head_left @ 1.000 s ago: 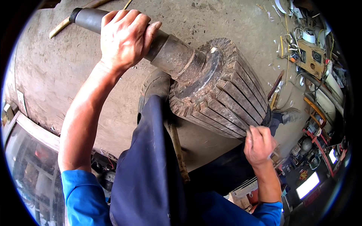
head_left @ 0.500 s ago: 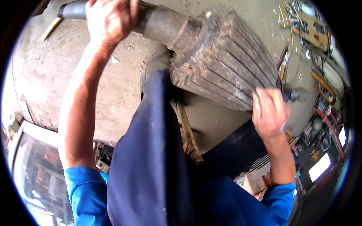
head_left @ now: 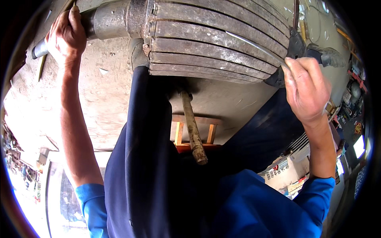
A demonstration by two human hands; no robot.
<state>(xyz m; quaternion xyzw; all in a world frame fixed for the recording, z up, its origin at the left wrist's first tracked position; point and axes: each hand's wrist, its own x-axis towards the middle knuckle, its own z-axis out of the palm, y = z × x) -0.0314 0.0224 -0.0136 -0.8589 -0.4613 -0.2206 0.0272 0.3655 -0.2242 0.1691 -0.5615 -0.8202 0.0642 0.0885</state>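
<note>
The top edge of the view cuts off part of the big brown drum (head_left: 222, 37) with long slots, so its upper side is hard to know. The drum lies on its side in front of the person, above the knees. A thick grey shaft (head_left: 113, 20) sticks out of its left end. The left hand (head_left: 68, 37) is curled around the shaft and hides a bit of it. The right hand (head_left: 307, 89) pinches one end of a thin grey strip (head_left: 256, 47), which runs across the drum's side. The fingers hide that end of the strip.

One shoe (head_left: 139, 55) is partly hidden behind the drum and the dark trousers (head_left: 137, 158). A rough wooden stick (head_left: 192, 127) pokes out from the dark place under the drum, and its back end is too dark to see. It blocks part of a small wooden frame (head_left: 212, 134). The messy pile (head_left: 354, 93) at the far right is small and bent by the lens.
</note>
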